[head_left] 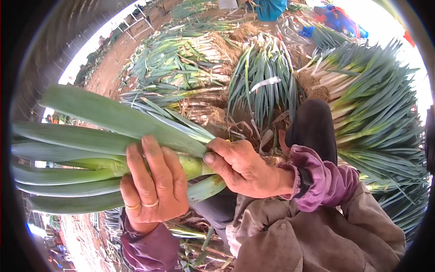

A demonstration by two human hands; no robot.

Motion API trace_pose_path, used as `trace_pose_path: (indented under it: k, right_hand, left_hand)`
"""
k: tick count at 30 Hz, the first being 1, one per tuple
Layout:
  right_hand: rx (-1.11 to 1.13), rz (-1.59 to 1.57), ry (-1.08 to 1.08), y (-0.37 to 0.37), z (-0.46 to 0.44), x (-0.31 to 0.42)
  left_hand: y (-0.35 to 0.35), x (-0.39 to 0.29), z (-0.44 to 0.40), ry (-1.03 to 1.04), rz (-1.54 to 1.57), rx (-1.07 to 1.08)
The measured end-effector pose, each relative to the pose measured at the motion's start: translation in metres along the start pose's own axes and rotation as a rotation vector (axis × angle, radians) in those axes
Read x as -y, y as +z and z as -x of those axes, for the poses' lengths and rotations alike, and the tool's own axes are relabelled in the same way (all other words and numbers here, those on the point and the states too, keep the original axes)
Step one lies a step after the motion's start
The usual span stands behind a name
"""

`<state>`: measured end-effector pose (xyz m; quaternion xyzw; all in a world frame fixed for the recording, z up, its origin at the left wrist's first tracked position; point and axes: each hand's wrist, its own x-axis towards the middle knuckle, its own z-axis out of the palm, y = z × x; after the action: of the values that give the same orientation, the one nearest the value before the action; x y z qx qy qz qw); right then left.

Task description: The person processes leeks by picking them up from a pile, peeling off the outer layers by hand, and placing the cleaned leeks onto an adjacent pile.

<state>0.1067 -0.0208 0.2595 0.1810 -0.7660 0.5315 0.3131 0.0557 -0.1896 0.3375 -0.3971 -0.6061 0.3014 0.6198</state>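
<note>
A large green onion plant (90, 165) lies sideways across the view, its broad green leaves fanned out to the left. My left hand (156, 183), with two rings on its fingers, is wrapped round the plant where the leaves meet the stalk. To its right, my right hand (240, 165) pinches the base of one broad leaf between thumb and fingers. One leaf sticks out below, between the two hands. The lower end of the stalk is hidden behind my right hand.
Piles of green onions lie at the upper left (181, 63), at the centre (265, 81) and along the right (376, 104). My dark-clad knee (312, 127) rises beside the centre pile. Farther back are a teal bag (270, 9) and a metal frame (136, 22).
</note>
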Motion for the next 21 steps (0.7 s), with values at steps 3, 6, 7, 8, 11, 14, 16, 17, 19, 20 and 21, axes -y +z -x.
trace_pose_path:
  k: [3,6,7,8,11,14,16,17,19,20,21]
  right_hand:
    - [-0.024,0.036,0.064,0.014,0.007,-0.003]
    - [0.034,0.202,0.017,0.026,0.013,-0.025]
    - [0.088,0.351,-0.099,0.029,0.016,-0.034]
    - [0.079,0.386,-0.168,0.034,0.020,-0.044]
    - [0.130,-0.170,0.665,0.037,0.015,-0.052]
    - [0.055,-0.428,1.044,0.019,0.023,-0.092]
    - [0.073,-0.030,0.995,0.004,0.041,-0.138]
    - [0.082,0.266,0.847,-0.003,0.058,-0.166]
    - [0.174,0.319,0.811,-0.028,0.110,-0.226]
    - [0.162,0.331,0.697,-0.038,0.142,-0.258]
    - [0.150,0.346,0.585,-0.049,0.173,-0.289]
  left_hand:
    - [0.001,-0.001,0.012,0.055,0.028,0.002]
    - [0.000,-0.007,0.025,0.132,0.013,0.029]
    - [0.000,-0.010,0.030,0.158,0.012,0.031]
    - [0.000,-0.012,0.036,0.183,0.010,0.022]
    - [-0.006,-0.020,0.052,0.183,0.001,0.039]
    - [-0.022,-0.008,0.072,0.108,-0.072,0.187]
    - [-0.034,0.013,0.091,0.017,-0.100,0.361]
    - [-0.037,0.025,0.103,-0.026,-0.166,0.480]
    - [-0.037,0.054,0.134,-0.088,-0.262,0.574]
    - [-0.034,0.072,0.153,-0.107,-0.292,0.547]
    - [-0.033,0.088,0.170,-0.120,-0.315,0.579]
